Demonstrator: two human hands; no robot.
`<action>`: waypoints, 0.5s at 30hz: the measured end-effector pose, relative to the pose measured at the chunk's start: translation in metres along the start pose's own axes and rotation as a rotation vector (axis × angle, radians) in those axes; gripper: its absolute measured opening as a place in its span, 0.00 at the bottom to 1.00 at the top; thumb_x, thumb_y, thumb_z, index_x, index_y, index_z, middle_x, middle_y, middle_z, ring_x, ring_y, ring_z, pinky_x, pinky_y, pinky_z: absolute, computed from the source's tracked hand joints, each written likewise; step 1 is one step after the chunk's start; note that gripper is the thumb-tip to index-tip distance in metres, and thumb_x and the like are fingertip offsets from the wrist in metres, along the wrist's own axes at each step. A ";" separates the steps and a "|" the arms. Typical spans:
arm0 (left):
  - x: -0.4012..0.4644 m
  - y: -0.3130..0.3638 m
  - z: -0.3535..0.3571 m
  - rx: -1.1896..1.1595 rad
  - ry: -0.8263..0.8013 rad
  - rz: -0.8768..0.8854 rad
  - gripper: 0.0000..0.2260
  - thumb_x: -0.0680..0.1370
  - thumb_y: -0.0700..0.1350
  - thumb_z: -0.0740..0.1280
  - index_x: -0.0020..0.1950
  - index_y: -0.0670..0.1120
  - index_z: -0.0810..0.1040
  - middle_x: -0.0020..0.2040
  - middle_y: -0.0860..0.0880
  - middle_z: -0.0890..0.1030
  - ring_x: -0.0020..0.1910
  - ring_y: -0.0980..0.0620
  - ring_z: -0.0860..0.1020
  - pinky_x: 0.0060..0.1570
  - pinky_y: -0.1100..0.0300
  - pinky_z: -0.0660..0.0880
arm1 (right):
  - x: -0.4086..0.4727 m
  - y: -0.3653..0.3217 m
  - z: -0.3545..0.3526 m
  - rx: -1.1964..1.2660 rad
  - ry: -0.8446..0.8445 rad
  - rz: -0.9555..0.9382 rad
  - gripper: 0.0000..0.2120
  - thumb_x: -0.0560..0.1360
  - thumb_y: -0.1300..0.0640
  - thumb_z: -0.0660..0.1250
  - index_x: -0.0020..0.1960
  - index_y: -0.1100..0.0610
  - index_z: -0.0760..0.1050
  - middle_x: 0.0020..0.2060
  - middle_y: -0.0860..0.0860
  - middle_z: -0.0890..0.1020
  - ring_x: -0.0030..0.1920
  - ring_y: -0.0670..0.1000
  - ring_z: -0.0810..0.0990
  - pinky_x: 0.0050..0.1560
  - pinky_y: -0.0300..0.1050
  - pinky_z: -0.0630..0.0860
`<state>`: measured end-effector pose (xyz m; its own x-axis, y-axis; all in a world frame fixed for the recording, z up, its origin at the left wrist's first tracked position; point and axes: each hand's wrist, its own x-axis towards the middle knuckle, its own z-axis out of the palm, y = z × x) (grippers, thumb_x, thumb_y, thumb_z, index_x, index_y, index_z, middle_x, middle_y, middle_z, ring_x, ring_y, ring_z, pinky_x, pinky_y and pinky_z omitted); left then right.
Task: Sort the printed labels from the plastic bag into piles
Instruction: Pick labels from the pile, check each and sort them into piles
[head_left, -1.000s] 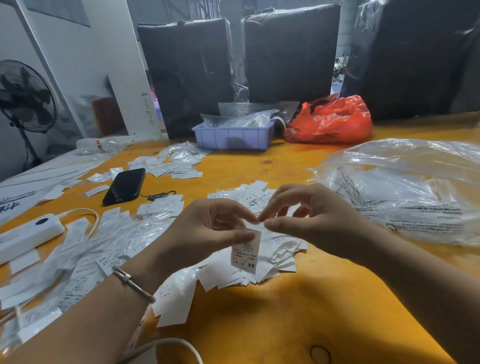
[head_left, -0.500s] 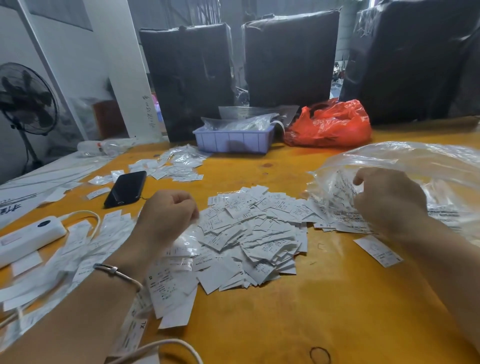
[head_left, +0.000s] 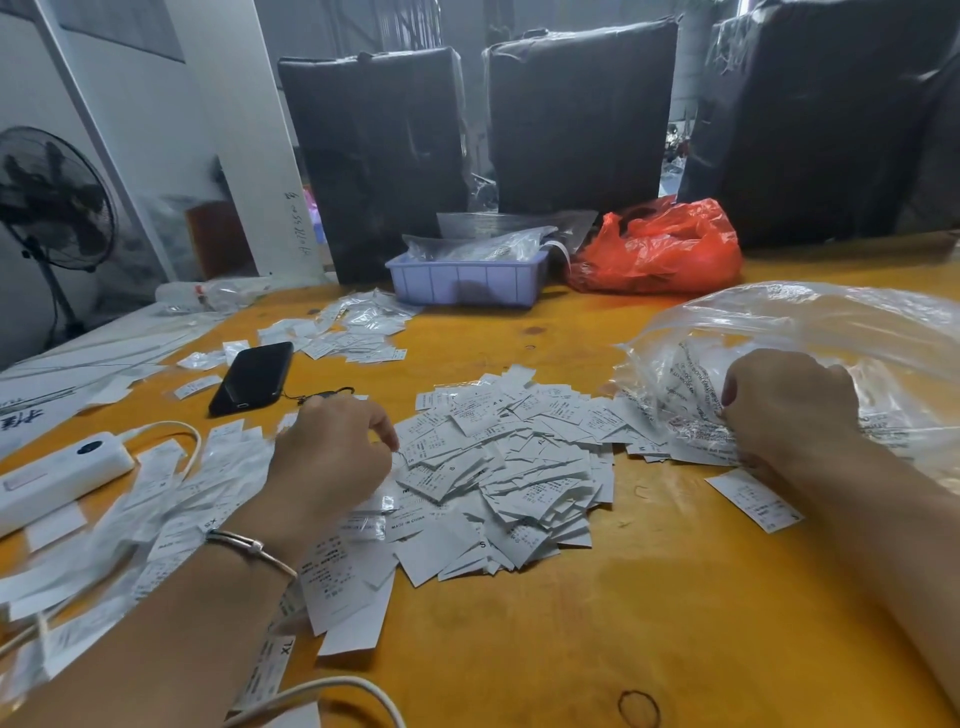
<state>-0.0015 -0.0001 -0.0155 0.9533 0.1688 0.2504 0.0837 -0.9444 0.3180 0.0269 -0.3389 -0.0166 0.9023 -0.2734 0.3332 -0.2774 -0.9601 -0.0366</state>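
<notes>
the small white printed paper labels (head_left: 498, 467) lie in a loose heap in the middle of the orange wooden worktop (head_left: 649, 613), between my two hands. most are short rectangles with fine black print, thin and flat, overlapping in every direction, so the heap has no single long axis. my left hand (head_left: 330, 457) is at the left edge of this heap, knuckles up, the fingers curled down onto the labels; it seems to pinch one label there, but the fingertips are hidden and i cannot tell this for sure. the clear crinkled plastic bag (head_left: 810, 358) lies toward the right edge of the worktop, its mouth turned to the heap, with more labels visible through the film. my right hand (head_left: 784, 405) is at that mouth, fingers curled tight around a fold of the soft shiny plastic. one single label (head_left: 753, 499) lies apart, just near my right forearm.

so the next labels are to the right, inside the bag, and the right hand is clearly nearer; the left is nearer to the sorted piles. i judge the film will slip and wrinkle easily.

on the left side lie longer white strips (head_left: 156, 499) in a second pile, partly glossy, beside a white power strip (head_left: 57, 473). further toward the far edge there is a black phone (head_left: 252, 376), another small pile (head_left: 358, 332), a lilac plastic tray (head_left: 467, 280) and a red plastic bag (head_left: 660, 249).
</notes>
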 end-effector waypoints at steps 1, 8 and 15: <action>-0.001 0.001 0.002 -0.034 -0.002 0.043 0.09 0.76 0.41 0.65 0.45 0.56 0.80 0.59 0.49 0.76 0.48 0.52 0.72 0.42 0.57 0.70 | 0.000 0.000 0.000 -0.003 0.007 -0.001 0.05 0.73 0.60 0.66 0.47 0.55 0.80 0.48 0.53 0.81 0.53 0.58 0.77 0.57 0.50 0.67; -0.007 0.007 0.008 -0.124 -0.162 0.298 0.16 0.69 0.64 0.73 0.50 0.57 0.82 0.56 0.57 0.78 0.59 0.56 0.73 0.55 0.54 0.72 | -0.005 -0.007 -0.005 0.184 0.203 -0.039 0.09 0.72 0.67 0.60 0.39 0.56 0.75 0.38 0.58 0.79 0.45 0.61 0.72 0.45 0.49 0.64; -0.011 0.010 0.000 -0.136 -0.229 0.302 0.18 0.65 0.64 0.76 0.48 0.56 0.82 0.51 0.59 0.80 0.53 0.58 0.77 0.53 0.52 0.78 | -0.017 -0.030 -0.013 0.751 0.179 -0.091 0.05 0.79 0.62 0.59 0.48 0.60 0.73 0.41 0.57 0.80 0.44 0.60 0.77 0.49 0.59 0.75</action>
<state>-0.0116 -0.0119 -0.0150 0.9704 -0.1925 0.1457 -0.2347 -0.8935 0.3828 0.0154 -0.3044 -0.0086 0.8259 -0.2396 0.5104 0.1507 -0.7785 -0.6093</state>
